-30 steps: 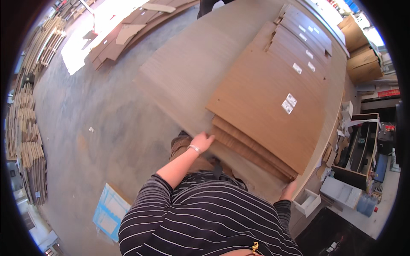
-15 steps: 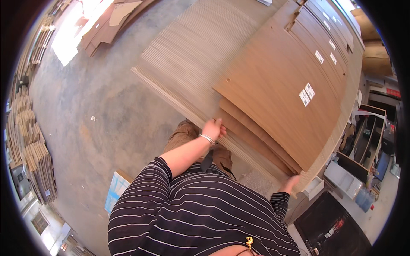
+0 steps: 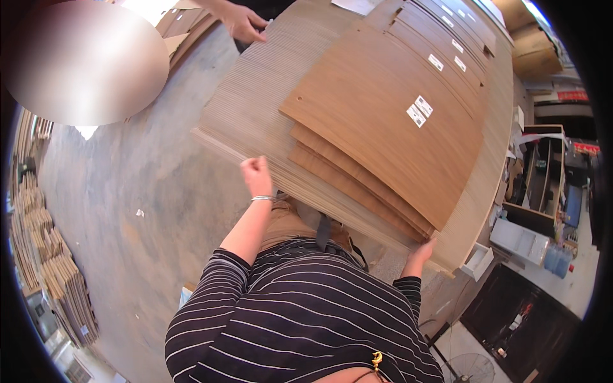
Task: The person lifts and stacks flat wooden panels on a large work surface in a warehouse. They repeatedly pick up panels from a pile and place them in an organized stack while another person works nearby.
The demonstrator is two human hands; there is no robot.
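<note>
across the right-centre of the frame, a fanned set of brown panels (image 3: 377, 127) lies flat on a thick pile of pale, ridged sheets (image 3: 249, 105), near the waist of a person in a striped top (image 3: 306, 306). the right hand (image 3: 419, 249) is at the set's lower-right corner, its fingertips against the lowest edges; most of the fingers are hidden, so whether they grip or merely press cannot be told. the placement suggests steadying, or squaring up, the corner nearest the body. the left hand (image 3: 257, 171), left of centre, is curled into a loose fist with nothing seen in it, beside the pile's front edge; whether it touches that edge cannot be told.

the panels are stepped rather than flush, their lower layers jutting toward the wearer, which probably leaves each edge easy to catch with the fingers. the pile below appears to serve as a worktop, broad enough to bear the whole set. white labels (image 3: 420, 112) face up, seemingly so they can be read from above.

the set as a whole runs from lower centre toward the upper right of the frame. the top panel's longer side, as the bent view shows it, slants from left of centre down to lower right, where one corner points at the right hand. at upper left, a co-worker's hand (image 3: 244, 23) hangs beside the pile's far-left edge.
</note>
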